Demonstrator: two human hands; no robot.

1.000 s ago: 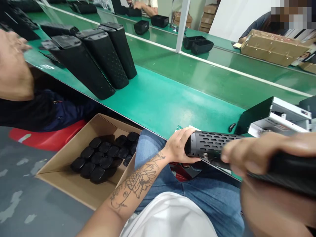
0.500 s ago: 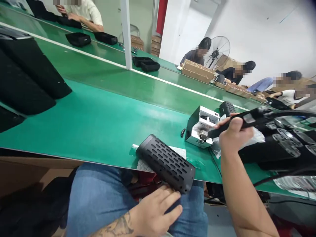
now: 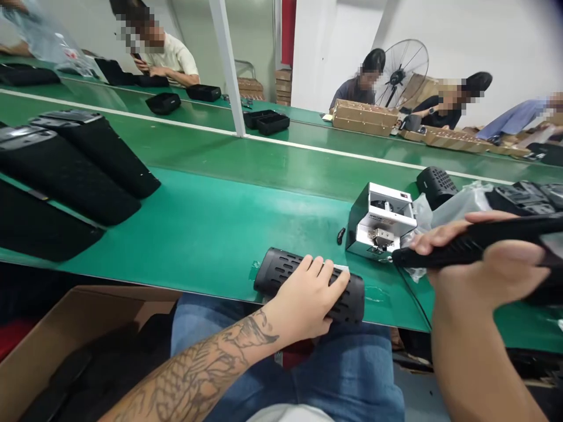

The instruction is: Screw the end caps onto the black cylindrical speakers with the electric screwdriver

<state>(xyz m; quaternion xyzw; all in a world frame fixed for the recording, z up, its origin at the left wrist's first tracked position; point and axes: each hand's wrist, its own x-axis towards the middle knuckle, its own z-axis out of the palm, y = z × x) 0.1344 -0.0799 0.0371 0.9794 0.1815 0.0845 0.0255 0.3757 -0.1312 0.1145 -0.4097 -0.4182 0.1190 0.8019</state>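
My left hand (image 3: 305, 296) lies across a black slotted casing (image 3: 271, 271), fingers over its top and thumb round the near side. The casing rests at the table's front edge on a pale pad, mostly covered. In my right hand (image 3: 477, 281) is a black electric screwdriver (image 3: 461, 243), held nearly level and pointing left. Its tip is by the front of a small white-and-black screw feeder (image 3: 387, 220); whether they touch I cannot tell. Left of the feeder lies a small black part (image 3: 341, 235).
Black casings (image 3: 97, 158) stand at the left. Behind the feeder are another slotted casing (image 3: 436, 186) and a clear plastic bag (image 3: 466, 202). A white post (image 3: 227, 70) rises from the green table (image 3: 197, 217). Several people sit across it, near cardboard trays (image 3: 365, 117).
My left hand has moved from the casing's lower end onto its top, and the casing now lies more level. The screwdriver has tipped flatter, its tip still near the feeder. The view has shifted.
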